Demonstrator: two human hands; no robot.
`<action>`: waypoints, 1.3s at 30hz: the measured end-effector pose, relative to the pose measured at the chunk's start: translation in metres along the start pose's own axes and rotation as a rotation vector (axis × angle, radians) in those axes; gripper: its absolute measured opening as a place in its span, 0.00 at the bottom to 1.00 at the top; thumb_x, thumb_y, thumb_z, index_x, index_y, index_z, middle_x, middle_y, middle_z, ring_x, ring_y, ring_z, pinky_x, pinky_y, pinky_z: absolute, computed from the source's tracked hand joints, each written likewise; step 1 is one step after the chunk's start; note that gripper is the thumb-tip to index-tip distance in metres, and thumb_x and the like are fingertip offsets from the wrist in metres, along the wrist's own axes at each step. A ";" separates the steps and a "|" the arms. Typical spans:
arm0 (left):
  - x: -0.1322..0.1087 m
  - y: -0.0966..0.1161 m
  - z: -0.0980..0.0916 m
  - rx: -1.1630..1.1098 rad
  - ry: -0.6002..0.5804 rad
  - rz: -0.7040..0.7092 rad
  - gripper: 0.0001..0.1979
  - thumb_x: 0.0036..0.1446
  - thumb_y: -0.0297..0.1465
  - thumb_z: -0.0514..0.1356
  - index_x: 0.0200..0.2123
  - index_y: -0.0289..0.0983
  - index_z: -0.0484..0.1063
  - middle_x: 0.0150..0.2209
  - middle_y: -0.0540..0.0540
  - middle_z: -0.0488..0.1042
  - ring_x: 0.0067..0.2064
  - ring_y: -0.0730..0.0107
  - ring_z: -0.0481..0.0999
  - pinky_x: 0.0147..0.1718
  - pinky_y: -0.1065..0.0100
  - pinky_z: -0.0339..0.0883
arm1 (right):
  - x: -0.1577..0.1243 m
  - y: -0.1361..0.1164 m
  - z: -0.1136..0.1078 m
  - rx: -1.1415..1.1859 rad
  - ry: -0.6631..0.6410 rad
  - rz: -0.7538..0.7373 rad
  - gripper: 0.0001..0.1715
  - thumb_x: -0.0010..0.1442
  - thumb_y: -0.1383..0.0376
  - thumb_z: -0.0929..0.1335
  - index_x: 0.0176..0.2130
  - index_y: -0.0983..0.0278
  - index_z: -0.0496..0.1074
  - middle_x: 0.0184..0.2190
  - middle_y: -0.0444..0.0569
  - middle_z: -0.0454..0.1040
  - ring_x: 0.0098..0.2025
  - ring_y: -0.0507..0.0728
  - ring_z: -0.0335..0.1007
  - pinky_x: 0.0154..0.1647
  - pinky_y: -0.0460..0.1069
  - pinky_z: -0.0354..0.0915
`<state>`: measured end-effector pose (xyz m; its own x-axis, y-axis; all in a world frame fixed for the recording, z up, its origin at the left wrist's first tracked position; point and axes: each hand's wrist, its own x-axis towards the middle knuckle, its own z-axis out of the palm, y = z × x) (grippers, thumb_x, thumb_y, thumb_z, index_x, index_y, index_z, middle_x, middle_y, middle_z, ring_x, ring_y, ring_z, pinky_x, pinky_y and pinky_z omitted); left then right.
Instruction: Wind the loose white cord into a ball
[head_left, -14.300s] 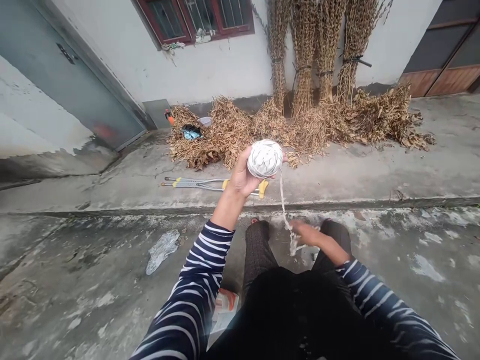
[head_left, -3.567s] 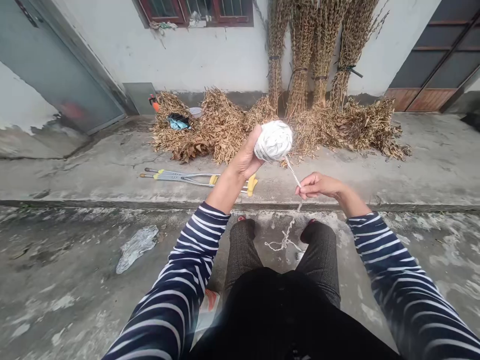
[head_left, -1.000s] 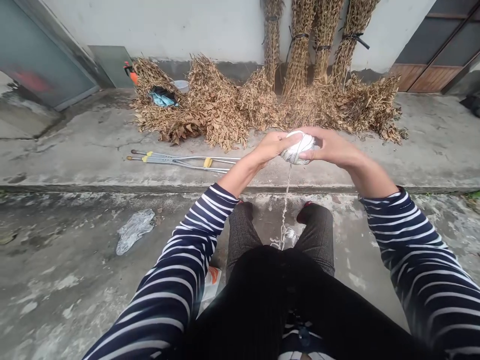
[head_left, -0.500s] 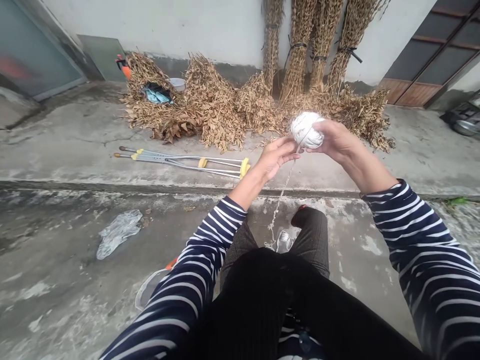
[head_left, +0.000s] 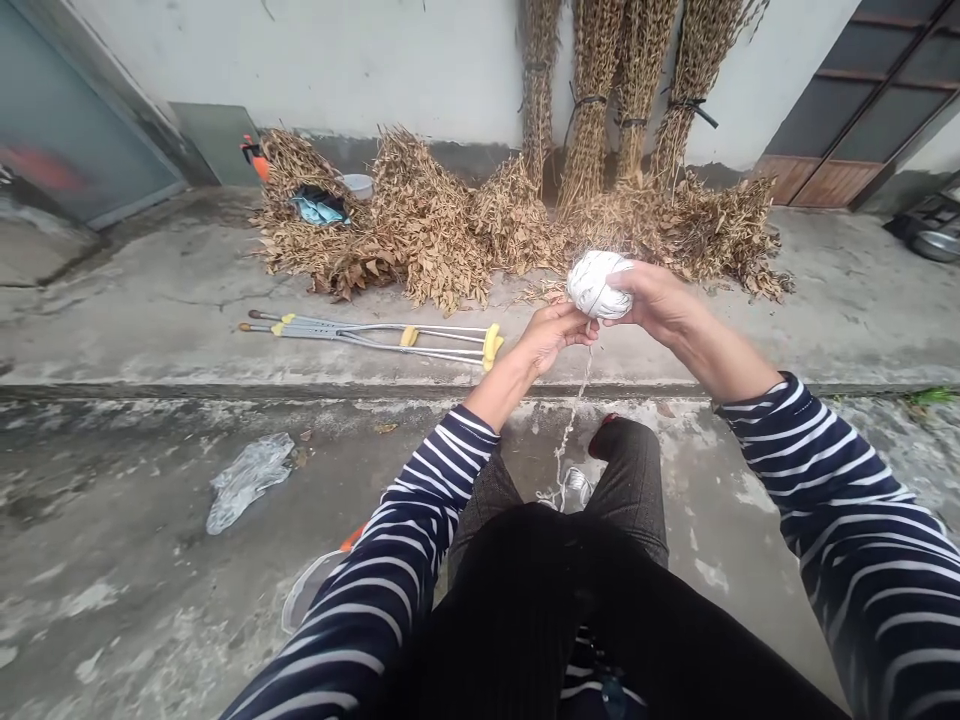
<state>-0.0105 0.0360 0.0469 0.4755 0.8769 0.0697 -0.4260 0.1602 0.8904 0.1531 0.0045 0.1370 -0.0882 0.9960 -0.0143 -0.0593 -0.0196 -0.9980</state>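
A white ball of string (head_left: 594, 285) is held out in front of me, above the concrete step. Wrapped around its right side are the fingers of my right hand (head_left: 660, 300). My left hand (head_left: 553, 335) is closed at the ball's lower left, its fingertips pinching the strand where it leaves the ball. From there the loose string (head_left: 574, 415) hangs down, kinked and uneven, between my knees. Its lower end lies in a small heap beside a shiny silver item (head_left: 577, 485) that I cannot make out fully.
Crutches with yellow pads (head_left: 375, 335) lie on the raised concrete step (head_left: 172, 345). Behind them are heaps of dried plants (head_left: 435, 220), with tied bundles (head_left: 589, 110) leaning on the wall. A clear plastic bag (head_left: 251, 480) rests on the lower ground, left of my legs.
The ball has turned and shifted slightly down and left in view. My left fingers have drawn in from spread to a pinch at the strand. The camera view has tilted a little.
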 end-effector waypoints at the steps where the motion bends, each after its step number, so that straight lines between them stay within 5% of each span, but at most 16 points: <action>1: 0.000 -0.002 0.000 -0.002 0.016 0.016 0.16 0.46 0.37 0.77 0.31 0.32 0.79 0.27 0.46 0.79 0.29 0.73 0.78 0.31 0.71 0.72 | -0.001 0.002 0.000 0.010 0.006 0.002 0.23 0.45 0.65 0.78 0.43 0.68 0.77 0.32 0.50 0.81 0.32 0.56 0.77 0.28 0.51 0.76; 8: 0.000 -0.010 0.007 0.191 0.211 0.132 0.13 0.45 0.34 0.78 0.28 0.34 0.80 0.31 0.47 0.82 0.33 0.71 0.78 0.32 0.71 0.74 | 0.001 0.016 -0.007 0.110 0.030 0.076 0.23 0.50 0.66 0.77 0.46 0.68 0.78 0.36 0.51 0.83 0.33 0.55 0.79 0.27 0.47 0.76; 23: -0.009 -0.015 0.000 0.296 0.162 -0.003 0.04 0.48 0.26 0.71 0.25 0.32 0.81 0.26 0.46 0.79 0.30 0.74 0.74 0.35 0.71 0.70 | 0.005 0.020 -0.010 0.145 0.028 0.055 0.23 0.47 0.64 0.77 0.44 0.67 0.76 0.33 0.47 0.80 0.31 0.53 0.76 0.27 0.47 0.76; 27: -0.009 -0.004 -0.012 0.337 0.158 0.072 0.03 0.48 0.28 0.69 0.26 0.33 0.81 0.29 0.46 0.81 0.31 0.72 0.76 0.36 0.70 0.71 | 0.006 0.020 -0.011 0.182 0.054 0.068 0.22 0.50 0.63 0.77 0.45 0.65 0.75 0.34 0.48 0.81 0.34 0.54 0.78 0.27 0.47 0.75; 32: -0.001 0.013 -0.026 0.656 0.196 0.227 0.04 0.48 0.24 0.66 0.22 0.34 0.78 0.22 0.51 0.74 0.26 0.75 0.70 0.29 0.73 0.63 | 0.003 0.017 -0.005 0.212 0.051 0.102 0.22 0.52 0.63 0.76 0.46 0.63 0.74 0.34 0.47 0.81 0.34 0.55 0.79 0.27 0.46 0.74; 35: 0.001 0.012 -0.023 0.482 0.121 0.092 0.03 0.51 0.26 0.67 0.26 0.32 0.78 0.23 0.49 0.75 0.24 0.75 0.71 0.28 0.71 0.66 | 0.002 0.013 -0.001 0.234 -0.011 0.056 0.24 0.51 0.61 0.78 0.47 0.63 0.74 0.37 0.47 0.82 0.36 0.54 0.79 0.27 0.45 0.74; 39: -0.005 0.004 -0.013 0.145 0.002 0.009 0.09 0.49 0.30 0.72 0.31 0.31 0.79 0.30 0.45 0.79 0.33 0.71 0.79 0.34 0.70 0.73 | 0.002 0.010 0.000 0.238 -0.051 0.044 0.25 0.49 0.61 0.79 0.46 0.63 0.76 0.37 0.49 0.83 0.35 0.55 0.78 0.26 0.45 0.74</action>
<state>-0.0250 0.0384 0.0442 0.4704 0.8791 0.0768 -0.3142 0.0856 0.9455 0.1523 0.0060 0.1274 -0.1457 0.9881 -0.0487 -0.2858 -0.0891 -0.9541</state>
